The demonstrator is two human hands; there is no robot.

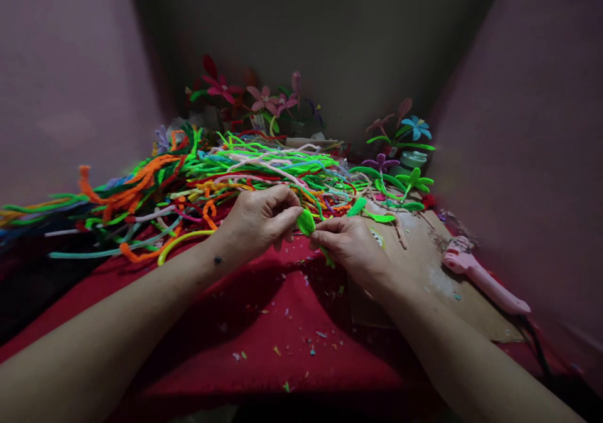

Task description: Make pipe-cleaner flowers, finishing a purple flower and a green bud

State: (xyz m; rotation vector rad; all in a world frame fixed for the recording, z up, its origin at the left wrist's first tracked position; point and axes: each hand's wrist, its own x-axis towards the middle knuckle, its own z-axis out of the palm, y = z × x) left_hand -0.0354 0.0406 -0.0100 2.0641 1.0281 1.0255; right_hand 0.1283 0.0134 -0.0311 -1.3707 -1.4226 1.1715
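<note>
Between my two hands is a bright green pipe-cleaner leaf [306,222], held above the front of the red cloth [264,347]. My left hand [264,217] pinches its upper left side with thumb and forefinger. On its lower right end, my right hand [351,247] is closed with thumb and fingertips; a green tail hangs below those fingers. Just behind my right hand lie more green leaf shapes [380,218] on a cardboard sheet [424,272]. A heap of loose pipe cleaners [264,165] in many colours spreads behind my left hand.
A pink hot glue gun [485,275] rests on the cardboard at the right, its cord running down. Finished pipe-cleaner flowers [264,99] stand at the back, with a blue flower [415,127] at back right. Small fuzzy scraps [312,351] dot the cloth. Walls close in on both sides.
</note>
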